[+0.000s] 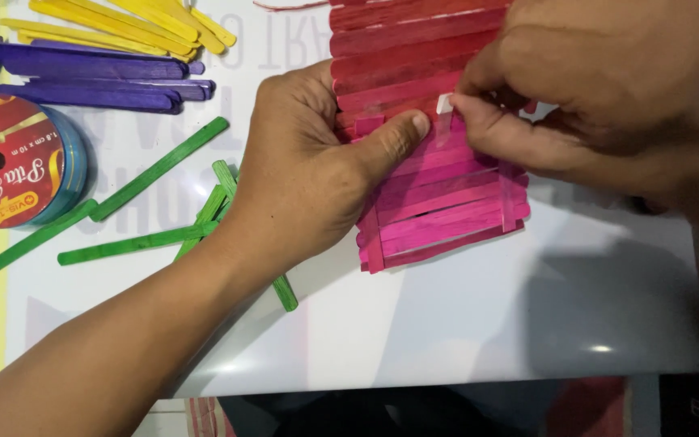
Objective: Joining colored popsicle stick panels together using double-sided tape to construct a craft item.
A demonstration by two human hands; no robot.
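While your left hand pinned the pink stick panel steady, your right hand pinched a small white piece above your left thumb.

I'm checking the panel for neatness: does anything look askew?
Yes. The panel of pink and red wooden craft sticks has uneven ends: its lower slats stagger at the left edge. The loose green wooden sticks lie scattered and crossed, unlike the stacked purple ones.

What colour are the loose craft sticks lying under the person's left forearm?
Green sticks, seen in the head view, scattered beside the left hand.
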